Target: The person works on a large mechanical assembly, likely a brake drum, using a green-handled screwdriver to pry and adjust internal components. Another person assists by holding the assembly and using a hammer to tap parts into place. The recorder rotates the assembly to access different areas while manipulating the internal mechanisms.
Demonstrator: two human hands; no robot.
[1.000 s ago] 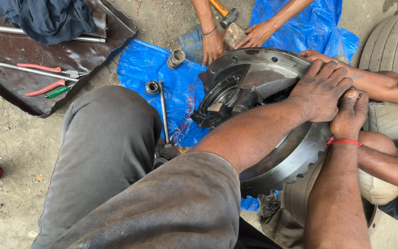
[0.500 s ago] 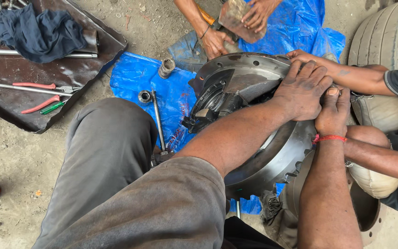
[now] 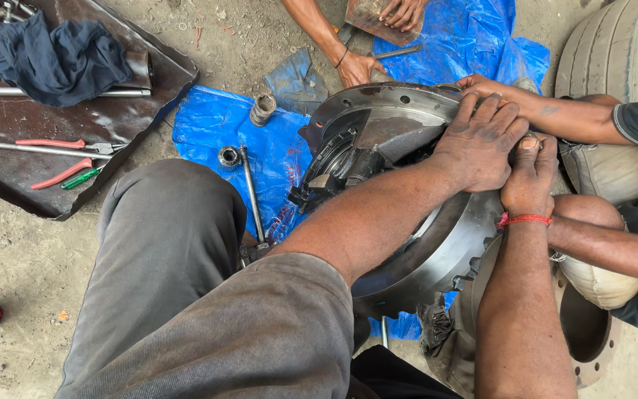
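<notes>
A large round steel disc assembly [image 3: 437, 251] with a dark hub [image 3: 341, 166] stands tilted on a blue plastic sheet [image 3: 208, 125]. My left hand [image 3: 481, 144] lies over its far rim, fingers curled down on the edge. Pressed against it, my right hand [image 3: 529, 177], with a red thread at the wrist, is closed on the same rim. A second person's hand [image 3: 492, 87] touches the rim just behind my left hand.
My grey-trousered knee [image 3: 171, 229] fills the lower left. A long socket wrench [image 3: 249, 185] and a metal sleeve [image 3: 262, 108] lie on the sheet. Red pliers [image 3: 60, 174], rods and a dark cloth [image 3: 57, 63] rest on a metal sheet. Another person's hands [image 3: 356, 68] work at the top. A tyre [image 3: 618, 52] stands right.
My hands stay on the rim while the view shifts. The person at the top has lifted a rusty flat piece higher.
</notes>
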